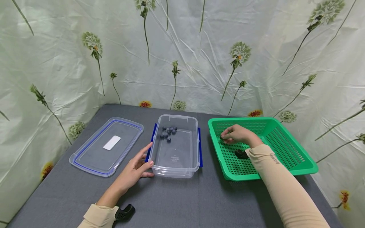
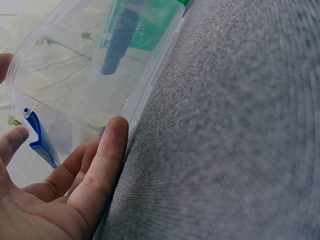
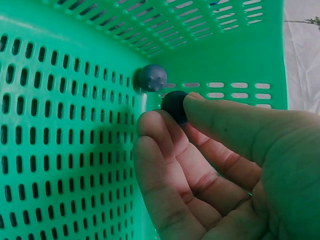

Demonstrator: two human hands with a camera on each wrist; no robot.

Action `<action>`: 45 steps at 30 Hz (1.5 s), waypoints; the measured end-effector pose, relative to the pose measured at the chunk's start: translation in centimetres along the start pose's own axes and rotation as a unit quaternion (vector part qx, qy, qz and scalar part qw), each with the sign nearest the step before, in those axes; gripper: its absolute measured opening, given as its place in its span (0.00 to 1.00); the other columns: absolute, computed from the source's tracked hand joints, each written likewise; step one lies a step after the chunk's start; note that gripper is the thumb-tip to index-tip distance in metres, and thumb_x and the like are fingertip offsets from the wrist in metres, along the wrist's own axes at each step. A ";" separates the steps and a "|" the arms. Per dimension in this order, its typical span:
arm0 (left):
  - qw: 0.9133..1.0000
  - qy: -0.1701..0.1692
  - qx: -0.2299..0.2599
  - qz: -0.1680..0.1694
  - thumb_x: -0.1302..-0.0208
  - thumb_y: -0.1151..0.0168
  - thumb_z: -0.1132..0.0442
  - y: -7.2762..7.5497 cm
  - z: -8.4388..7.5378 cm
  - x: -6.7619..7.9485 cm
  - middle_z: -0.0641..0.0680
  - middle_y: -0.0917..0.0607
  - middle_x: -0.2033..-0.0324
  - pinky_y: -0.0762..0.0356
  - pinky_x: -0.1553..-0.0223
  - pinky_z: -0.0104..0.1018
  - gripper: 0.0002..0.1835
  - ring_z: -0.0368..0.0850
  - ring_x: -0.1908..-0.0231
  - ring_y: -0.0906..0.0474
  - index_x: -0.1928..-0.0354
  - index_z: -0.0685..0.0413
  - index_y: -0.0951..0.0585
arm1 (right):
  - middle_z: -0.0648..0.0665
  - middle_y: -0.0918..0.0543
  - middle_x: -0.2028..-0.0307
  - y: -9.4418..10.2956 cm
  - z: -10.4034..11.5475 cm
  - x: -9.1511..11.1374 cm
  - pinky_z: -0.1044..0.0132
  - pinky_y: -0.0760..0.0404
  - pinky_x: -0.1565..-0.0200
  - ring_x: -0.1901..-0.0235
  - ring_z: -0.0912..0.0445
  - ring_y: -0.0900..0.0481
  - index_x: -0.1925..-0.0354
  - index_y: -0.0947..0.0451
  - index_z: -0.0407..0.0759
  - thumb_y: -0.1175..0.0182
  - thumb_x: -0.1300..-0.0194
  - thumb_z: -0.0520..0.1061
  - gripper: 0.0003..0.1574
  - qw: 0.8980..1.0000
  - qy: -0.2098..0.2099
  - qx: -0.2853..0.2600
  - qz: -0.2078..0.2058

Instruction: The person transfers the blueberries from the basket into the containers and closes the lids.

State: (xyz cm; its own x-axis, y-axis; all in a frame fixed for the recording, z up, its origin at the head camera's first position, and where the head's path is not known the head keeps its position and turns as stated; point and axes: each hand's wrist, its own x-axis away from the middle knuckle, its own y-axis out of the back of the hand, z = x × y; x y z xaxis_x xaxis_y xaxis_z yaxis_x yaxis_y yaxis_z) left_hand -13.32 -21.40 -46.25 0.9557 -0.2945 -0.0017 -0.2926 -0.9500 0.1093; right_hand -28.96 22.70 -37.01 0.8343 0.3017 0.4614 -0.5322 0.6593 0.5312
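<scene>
My right hand (image 1: pixel 238 134) is inside the green basket (image 1: pixel 302 163), near its far left part. Between thumb and fingertips it pinches a dark blueberry (image 3: pixel 174 106). Another blueberry (image 3: pixel 153 77) lies in the basket's corner, just beyond the fingertips in the right wrist view. The clear plastic container (image 1: pixel 175 172), with blue side clips, stands left of the basket. Several blueberries (image 1: pixel 169 132) lie in its far left part. My left hand (image 1: pixel 134 171) rests against the container's near left side, fingers fairly straight and spread, as the left wrist view also shows.
A clear lid (image 1: pixel 94 155) with a blue seal and a white label (image 1: pixel 112 142) lies left of the container. Everything stands on a grey cloth-covered table (image 1: pixel 176 202). Behind it hangs a pale curtain (image 1: pixel 188 85) with a dandelion print.
</scene>
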 end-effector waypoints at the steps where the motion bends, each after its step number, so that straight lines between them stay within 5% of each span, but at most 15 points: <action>1: 1.000 0.000 0.000 0.000 0.18 0.41 0.60 0.0 0.0 0.0 0.74 0.30 0.36 0.07 0.53 0.43 0.38 0.57 0.45 0.19 0.13 0.36 0.45 | 0.39 0.10 0.55 0.1 0.0 0.1 0.55 0.10 0.42 0.58 0.55 0.13 0.37 0.22 0.25 0.41 0.19 0.40 0.21 1.000 0.003 0.002 -0.001; 22: 1.000 -0.009 0.005 0.007 0.18 0.42 0.60 0.1 0.1 0.0 0.76 0.30 0.35 0.07 0.52 0.44 0.39 0.59 0.44 0.19 0.13 0.37 0.46 | 0.46 0.11 0.54 2.4 0.8 0.9 0.57 0.11 0.41 0.57 0.59 0.12 0.34 0.26 0.26 0.42 0.17 0.42 0.24 0.999 0.020 -0.034 -0.019; 30: 1.000 -0.008 0.005 0.007 0.18 0.42 0.60 0.1 0.1 0.0 0.76 0.30 0.35 0.07 0.52 0.44 0.39 0.57 0.45 0.18 0.13 0.38 0.46 | 0.52 0.12 0.57 3.0 0.9 0.8 0.67 0.11 0.49 0.58 0.62 0.13 0.30 0.30 0.26 0.44 0.16 0.43 0.27 0.997 0.028 -0.072 -0.009; 45: 1.000 0.003 0.003 0.004 0.18 0.41 0.59 0.1 -0.1 0.0 0.75 0.30 0.36 0.07 0.52 0.43 0.39 0.55 0.46 0.19 0.13 0.36 0.46 | 0.52 0.12 0.56 3.1 1.7 0.8 0.71 0.12 0.46 0.55 0.63 0.13 0.29 0.33 0.26 0.46 0.16 0.41 0.26 0.985 0.059 -0.164 -0.003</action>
State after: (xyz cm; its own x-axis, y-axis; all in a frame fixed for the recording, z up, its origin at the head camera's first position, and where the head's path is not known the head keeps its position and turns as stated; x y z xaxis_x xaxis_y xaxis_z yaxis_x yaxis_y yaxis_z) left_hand -13.31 -21.46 -46.18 0.9533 -0.3020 0.0056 -0.3010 -0.9481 0.1029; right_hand -30.15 23.82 -33.75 0.8588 0.3616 0.3629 -0.4679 0.8422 0.2678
